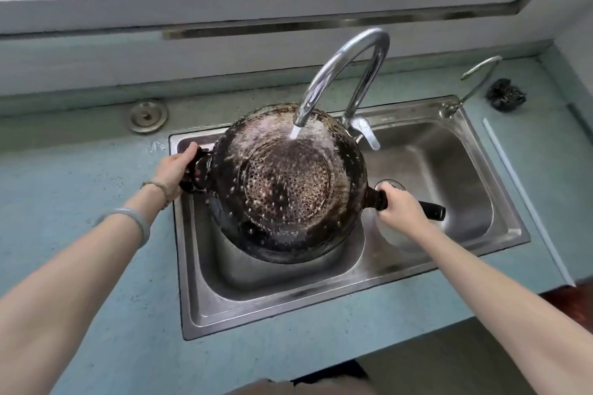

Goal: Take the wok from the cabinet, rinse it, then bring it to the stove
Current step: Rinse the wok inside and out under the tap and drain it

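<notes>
Over the left basin (272,279) of the steel double sink (186,266), the wok (285,183) is held clear of the basin floor, directly under the faucet (349,54); its blackened, stained side with the dotted circular base appears to face upward. Water (295,131) runs from the spout and strikes the wok near its far edge; droplets and wet sheen cover the dark surface.

Left hand (176,170): fingers curled round the short side handle (200,167) at the wok's left rim, gripping it; a pale bangle (134,218) and a thin cord sit on that wrist. Right hand (398,207): closed round the long handle (433,212), close to where it joins the wok; the black handle end projects past the fist over the right basin (449,170).

Right basin: a round drain fitting (390,184) shows just behind the right hand. Faucet lever points down toward the divider between the basins.

Surroundings: the sink is set into a pale blue-green countertop (80,170); a round metal cap (147,115) sits in the counter beyond the sink's far left corner; a thin second tap (475,80) stands at the far right corner of the sink, with a dark scouring pad (505,94) lying just beside it on the counter; a white window frame (288,0) runs along the wall behind.
</notes>
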{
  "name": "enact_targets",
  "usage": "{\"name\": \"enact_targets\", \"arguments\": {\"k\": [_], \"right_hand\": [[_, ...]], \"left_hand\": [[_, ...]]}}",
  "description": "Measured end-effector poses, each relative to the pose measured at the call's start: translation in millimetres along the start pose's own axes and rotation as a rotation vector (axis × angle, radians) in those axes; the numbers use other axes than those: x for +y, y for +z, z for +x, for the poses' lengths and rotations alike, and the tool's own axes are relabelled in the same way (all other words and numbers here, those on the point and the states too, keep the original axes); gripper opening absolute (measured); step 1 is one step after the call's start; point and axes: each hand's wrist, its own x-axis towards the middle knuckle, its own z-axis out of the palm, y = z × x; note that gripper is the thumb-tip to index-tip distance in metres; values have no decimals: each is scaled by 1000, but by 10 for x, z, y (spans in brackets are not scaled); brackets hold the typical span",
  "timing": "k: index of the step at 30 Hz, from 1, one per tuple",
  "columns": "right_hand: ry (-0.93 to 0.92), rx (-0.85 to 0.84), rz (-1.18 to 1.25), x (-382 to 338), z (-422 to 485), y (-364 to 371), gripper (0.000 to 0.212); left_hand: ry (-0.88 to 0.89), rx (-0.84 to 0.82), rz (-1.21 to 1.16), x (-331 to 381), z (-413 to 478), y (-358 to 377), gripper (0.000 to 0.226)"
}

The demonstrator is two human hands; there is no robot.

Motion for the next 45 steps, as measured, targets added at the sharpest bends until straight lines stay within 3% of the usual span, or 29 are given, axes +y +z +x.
{"name": "enact_targets", "arguments": {"k": [13,21,25,31,37,45], "right_hand": [[-29,51,-92,116,-128,-207,30],[8,32,-95,246,-244,-297,15],[23,12,-81,278,-281,-266,24],[34,18,-30,215,-253,-178,18],[36,-19,25,15,-104,39,15],[-17,-76,62,-274,-38,190,13]], "left_hand": [[-97,-37,-162,-145,51,257,34],[-98,-53,-61,-262,169,419,54],[-84,-42,7,-249,170,402,71],[26,4,137,-84,-54,417,50],[176,119,386,116,-138,194,49],[114,81,144,246,-161,-209,43]]}}
